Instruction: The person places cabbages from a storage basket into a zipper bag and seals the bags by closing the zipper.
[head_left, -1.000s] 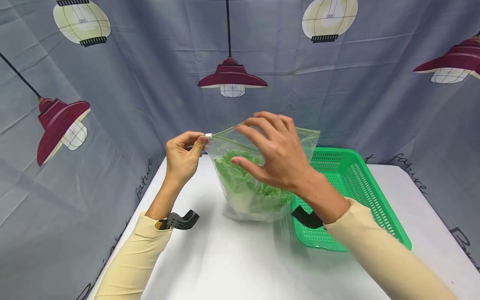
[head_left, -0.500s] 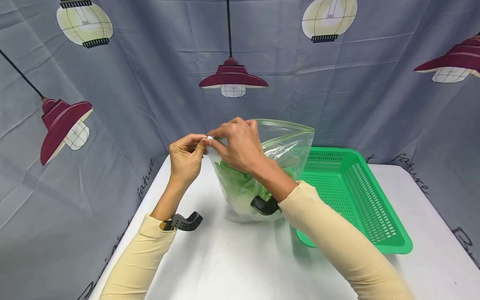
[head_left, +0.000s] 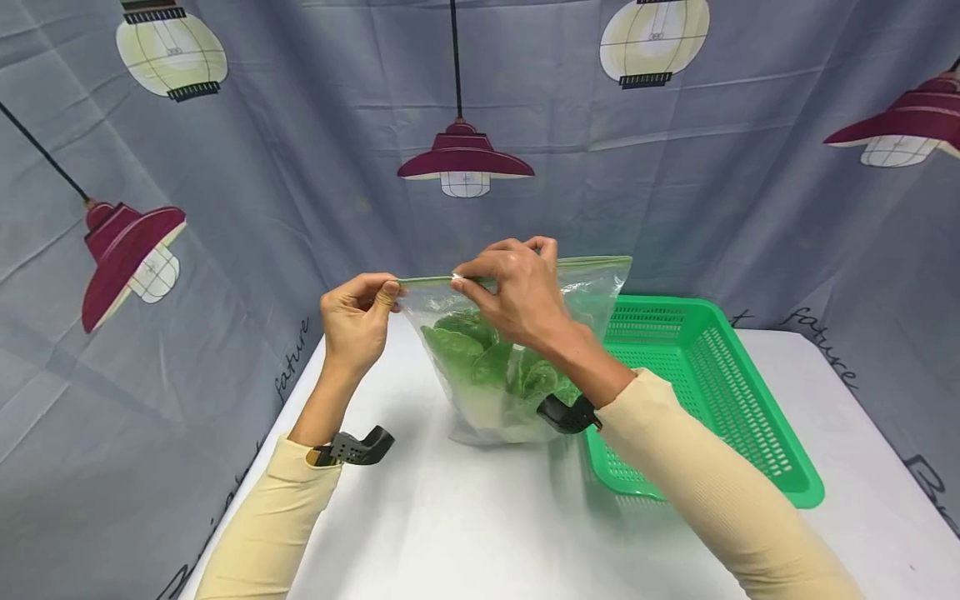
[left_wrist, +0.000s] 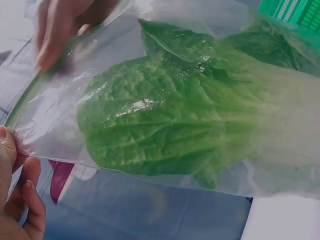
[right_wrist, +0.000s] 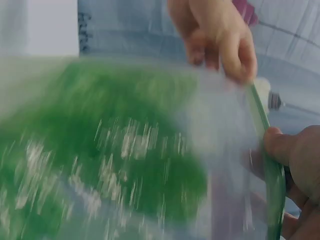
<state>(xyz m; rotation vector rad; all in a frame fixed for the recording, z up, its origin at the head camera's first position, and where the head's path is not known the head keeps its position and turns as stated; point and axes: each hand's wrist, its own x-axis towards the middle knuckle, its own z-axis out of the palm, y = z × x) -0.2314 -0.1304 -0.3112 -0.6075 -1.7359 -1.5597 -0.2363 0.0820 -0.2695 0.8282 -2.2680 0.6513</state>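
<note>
A clear slider zip bag [head_left: 480,408] with a green zip edge stands on the table, leafy green lettuce [left_wrist: 165,115] inside it. My left hand [head_left: 356,321] pinches the bag's top left corner between thumb and fingers. Along the same top edge, my right hand [head_left: 517,287] pinches the small white slider [head_left: 457,277], a short way right of the left hand. Left of the slider the zip edge looks pressed together. In the right wrist view the lettuce is blurred, and my right hand partly hides the zip edge in the head view.
A green perforated plastic basket [head_left: 720,400] sits right of the bag, partly behind it and my right forearm. The white table [head_left: 450,533] is enclosed by a grey-blue curtain [head_left: 675,192] printed with lamps.
My right hand came left to the slider at the bag's corner, gripped it and then drew it rightward. The bag's gaping mouth has flattened. My left hand kept hold of the corner.
</note>
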